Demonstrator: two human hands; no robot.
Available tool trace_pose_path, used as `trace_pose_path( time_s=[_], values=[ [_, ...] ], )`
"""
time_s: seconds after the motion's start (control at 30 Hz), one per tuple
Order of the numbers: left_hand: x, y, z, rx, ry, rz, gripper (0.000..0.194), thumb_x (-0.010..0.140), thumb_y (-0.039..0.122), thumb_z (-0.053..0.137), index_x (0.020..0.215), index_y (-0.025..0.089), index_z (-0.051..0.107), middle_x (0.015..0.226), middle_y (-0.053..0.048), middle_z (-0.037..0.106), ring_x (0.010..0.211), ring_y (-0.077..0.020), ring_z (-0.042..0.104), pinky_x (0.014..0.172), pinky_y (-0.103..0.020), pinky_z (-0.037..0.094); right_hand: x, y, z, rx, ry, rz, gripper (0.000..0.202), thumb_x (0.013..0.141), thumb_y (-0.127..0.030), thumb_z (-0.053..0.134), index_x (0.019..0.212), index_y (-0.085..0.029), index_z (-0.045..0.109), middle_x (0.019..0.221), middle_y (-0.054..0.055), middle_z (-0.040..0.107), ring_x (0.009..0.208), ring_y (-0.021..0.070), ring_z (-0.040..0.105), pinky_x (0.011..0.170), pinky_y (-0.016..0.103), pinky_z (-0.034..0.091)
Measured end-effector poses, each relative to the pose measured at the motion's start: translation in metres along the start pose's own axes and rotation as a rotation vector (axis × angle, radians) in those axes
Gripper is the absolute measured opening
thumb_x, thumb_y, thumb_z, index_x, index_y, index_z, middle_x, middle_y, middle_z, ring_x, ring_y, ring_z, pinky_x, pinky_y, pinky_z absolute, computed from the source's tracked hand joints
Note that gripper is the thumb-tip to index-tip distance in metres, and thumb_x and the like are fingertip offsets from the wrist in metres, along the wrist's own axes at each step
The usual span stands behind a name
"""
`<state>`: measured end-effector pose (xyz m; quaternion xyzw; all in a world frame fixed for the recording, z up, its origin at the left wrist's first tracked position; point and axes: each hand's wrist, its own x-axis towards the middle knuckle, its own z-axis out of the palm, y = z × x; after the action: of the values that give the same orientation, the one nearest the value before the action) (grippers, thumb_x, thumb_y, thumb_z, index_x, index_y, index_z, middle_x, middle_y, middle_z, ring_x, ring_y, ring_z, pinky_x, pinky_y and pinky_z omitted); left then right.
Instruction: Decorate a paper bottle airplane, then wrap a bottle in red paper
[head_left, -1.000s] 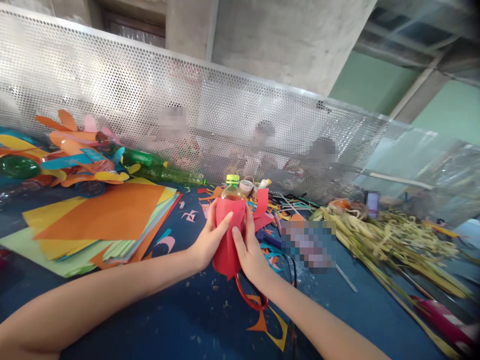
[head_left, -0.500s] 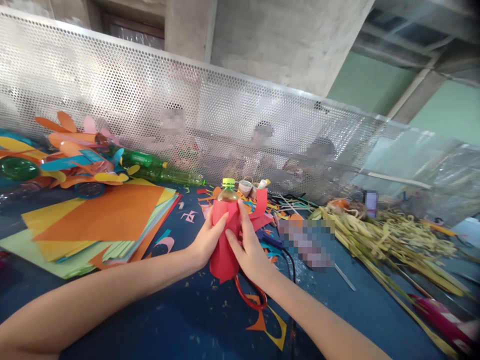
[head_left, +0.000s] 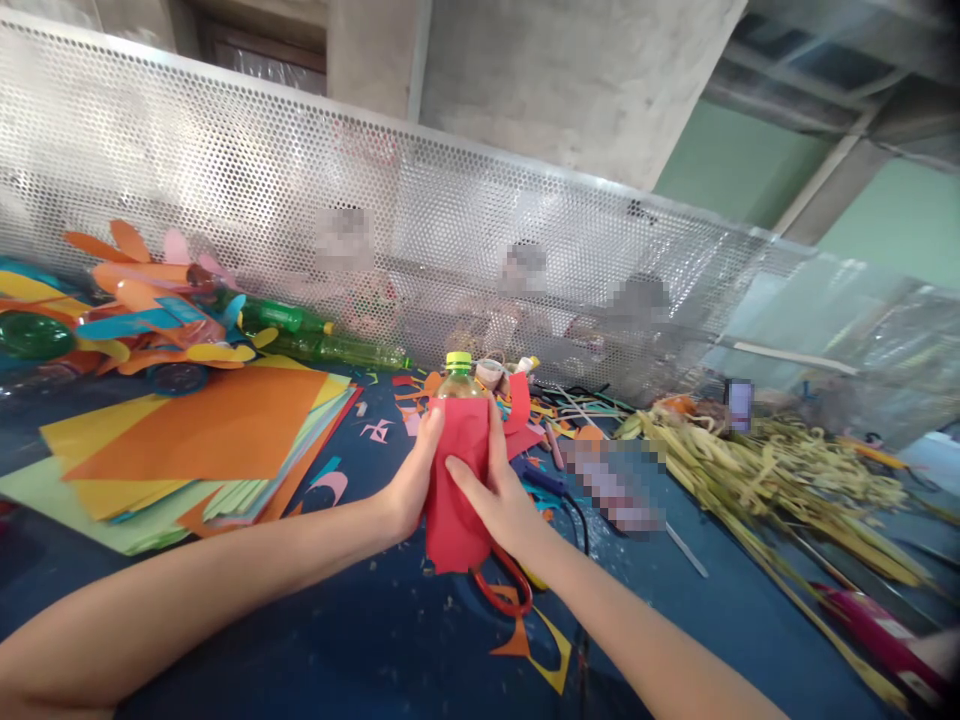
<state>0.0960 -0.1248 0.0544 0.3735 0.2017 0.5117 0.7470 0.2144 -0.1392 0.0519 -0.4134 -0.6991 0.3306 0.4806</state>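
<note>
Between my two hands stands a plastic bottle (head_left: 458, 380) with a yellow-green cap, upright and wrapped in red paper (head_left: 459, 520). My left hand (head_left: 412, 480) grips its left side, thumb along the paper's edge. On the right side my right hand (head_left: 502, 490) is wrapped round it, thumb pressed on the front of the paper and fingers behind. Scissors with red handles (head_left: 504, 600) lie on the blue table just below the bottle, their blades hidden. A blue glue gun (head_left: 541, 478) with a black cord rests to the right of my right hand.
A stack of coloured paper (head_left: 202, 430) lies to the left, with paper-decorated bottles (head_left: 150, 300) behind it. Paper scraps (head_left: 551, 650) are scattered about. Dried plant strips (head_left: 750, 480) spread over the right side. A perforated metal screen (head_left: 450, 230) stands at the back, with people beyond it.
The bottle has turned in my hands, so a smoother, flatter face of the red paper shows. My left thumb has shifted from the front to the side.
</note>
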Motion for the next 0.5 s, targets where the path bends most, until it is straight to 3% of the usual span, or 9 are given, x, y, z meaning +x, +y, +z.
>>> trace_pose_path(
  time_s=[0.1,0.2,0.37,0.5],
  values=[
    [0.0,0.0,0.0,0.068,-0.004,0.05,0.06,0.078,0.054,0.062,0.127,0.021,0.051,0.127,-0.012,0.058,0.117,-0.0291,0.055,0.099,-0.041,0.045,0.004,0.001,-0.008,0.041,-0.039,0.039,0.087,0.089,-0.043,0.051,0.147,-0.032,-0.013,0.152,0.002,0.026,0.139,0.0179,0.026,0.114,0.041,0.025],
    [0.004,0.005,0.0,0.127,0.0,0.081,0.058,0.074,0.037,0.073,0.125,0.022,0.05,0.124,-0.01,0.061,0.113,-0.0273,0.058,0.097,-0.04,0.046,0.009,-0.001,-0.02,-0.001,-0.1,-0.016,0.084,0.088,-0.041,0.053,0.148,-0.032,-0.006,0.152,0.001,0.026,0.14,0.0182,0.024,0.114,0.04,0.024],
    [0.015,0.015,0.0,0.095,0.0,0.086,0.038,0.08,0.038,0.067,0.109,0.015,0.06,0.106,-0.011,0.069,0.096,-0.0245,0.066,0.093,-0.039,0.049,0.015,-0.005,-0.029,-0.121,-0.118,-0.133,0.082,0.085,-0.035,0.058,0.148,-0.034,0.005,0.156,0.0,0.014,0.142,0.0198,0.017,0.115,0.042,0.02],
    [0.023,0.02,-0.003,0.051,0.09,0.112,0.032,0.084,0.037,0.062,0.108,0.016,0.061,0.103,-0.01,0.07,0.09,-0.0214,0.067,0.087,-0.035,0.052,0.018,0.002,-0.031,-0.108,-0.141,-0.109,0.092,0.08,-0.039,0.065,0.148,-0.032,0.004,0.153,0.006,0.024,0.136,0.0238,0.032,0.11,0.045,0.031]
  ],
)
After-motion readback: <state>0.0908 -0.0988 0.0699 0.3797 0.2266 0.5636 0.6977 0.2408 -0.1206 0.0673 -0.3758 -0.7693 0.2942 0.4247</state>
